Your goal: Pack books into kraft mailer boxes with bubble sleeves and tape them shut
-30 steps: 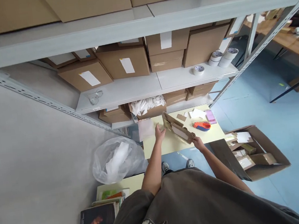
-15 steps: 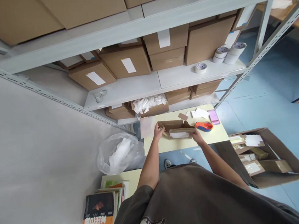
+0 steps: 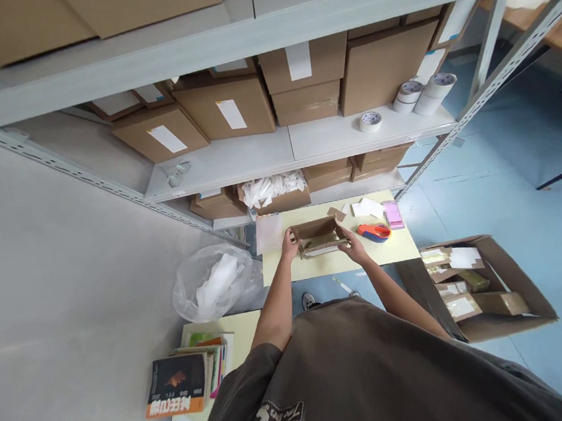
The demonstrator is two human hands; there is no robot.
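A small brown cardboard box lies on the pale yellow table, its flaps partly up and a white label on its near side. My left hand grips its left end with curled fingers. My right hand holds its right end, fingers closed against the cardboard. An orange and blue tape dispenser sits just right of the box. A pink pad and white papers lie beyond it.
Grey metal shelving holds labelled cardboard boxes and tape rolls. A clear plastic bag sits on the floor at left. An open carton with small parcels stands on the blue floor at right. Books are stacked on a second table.
The box was tilted and held up at an angle; it now lies level on the table between both hands. My right hand has shifted left along it.
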